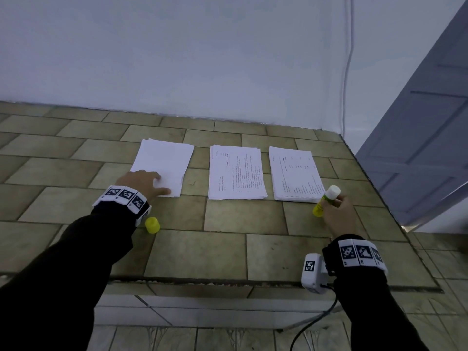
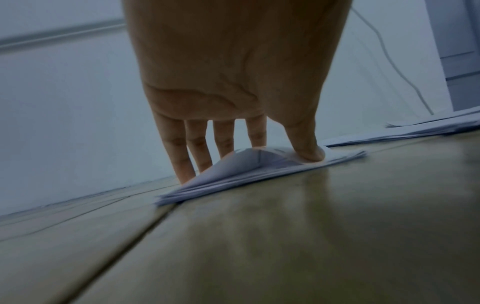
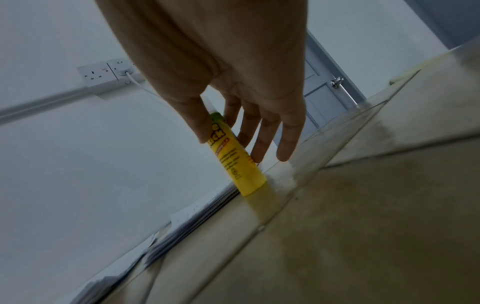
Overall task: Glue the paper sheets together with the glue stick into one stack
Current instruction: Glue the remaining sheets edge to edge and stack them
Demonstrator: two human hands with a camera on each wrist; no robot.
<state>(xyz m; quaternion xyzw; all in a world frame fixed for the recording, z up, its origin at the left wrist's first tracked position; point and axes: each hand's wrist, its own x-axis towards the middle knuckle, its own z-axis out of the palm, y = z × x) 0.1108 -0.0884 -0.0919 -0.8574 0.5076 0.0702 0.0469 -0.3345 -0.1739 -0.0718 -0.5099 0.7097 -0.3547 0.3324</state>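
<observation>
The glue stick stands tilted, base on the desk, at the right pile's near right corner, right hand pinching it. The left hand, fingers straight, presses the far-left blank pile (its top sheet bows up). A printed pile lies between; the yellow cap sits by the left wrist.

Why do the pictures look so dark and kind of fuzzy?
Head view: dim, bluish light; the tiled table edges bow from the wide lens, and print on the paper piles is too small to read. Left wrist view: the left hand looms huge and soft. Right wrist view: the glue stick label is blurred, and the tiles shine with glare.
</observation>
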